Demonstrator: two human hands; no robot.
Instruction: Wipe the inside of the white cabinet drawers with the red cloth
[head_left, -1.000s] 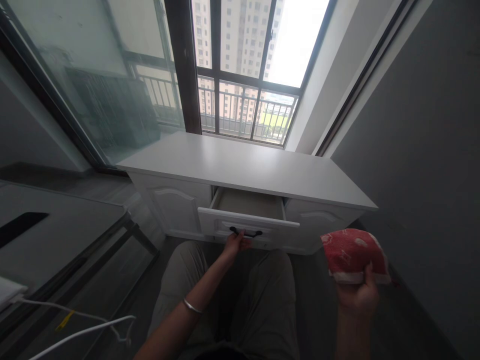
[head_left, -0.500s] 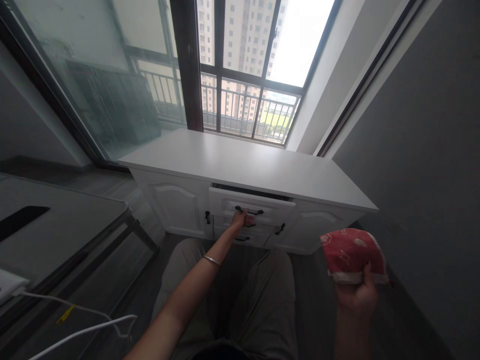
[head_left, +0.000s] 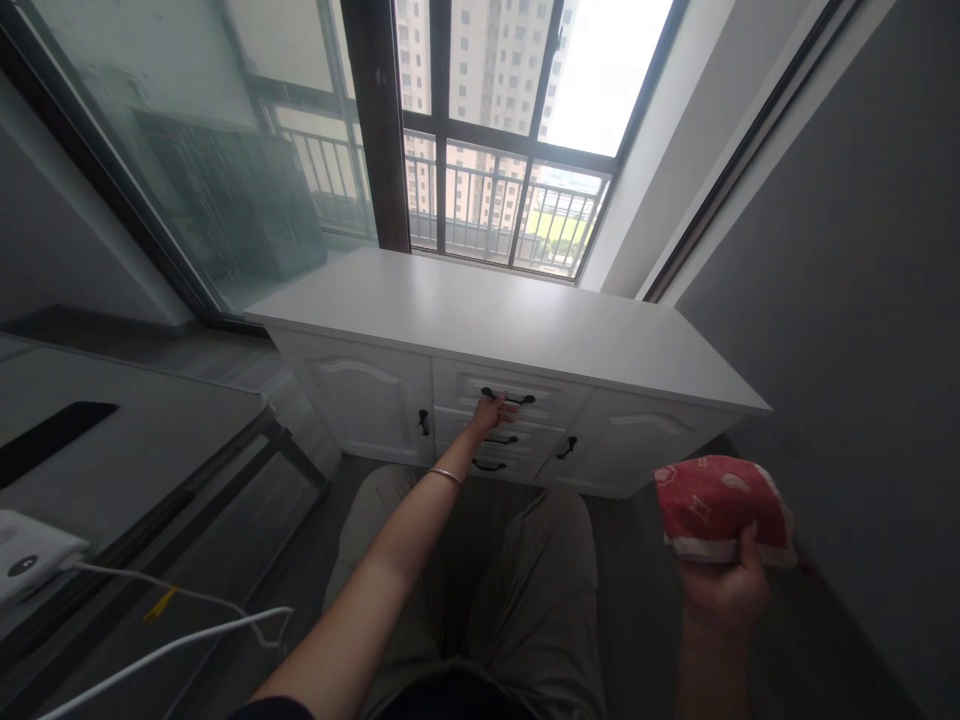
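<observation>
A: "Where's the black handle point(head_left: 528, 400)?"
B: "At the left grip point(head_left: 492, 412), clasp unclear; a shallow hold could slip."
A: "And the red cloth point(head_left: 716, 500)?"
B: "Clamped in the right grip point(head_left: 726, 590); held near one edge, it could droop."

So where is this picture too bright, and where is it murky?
All in the head view: sky through the window washes out white, soft glare lies on the cabinet top, the right hand and red cloth sit in dim light.

Daylight from the overexposed window point(head_left: 592, 85) leaves a soft sheen on the cabinet top point(head_left: 480, 310) and dim surroundings.
</observation>
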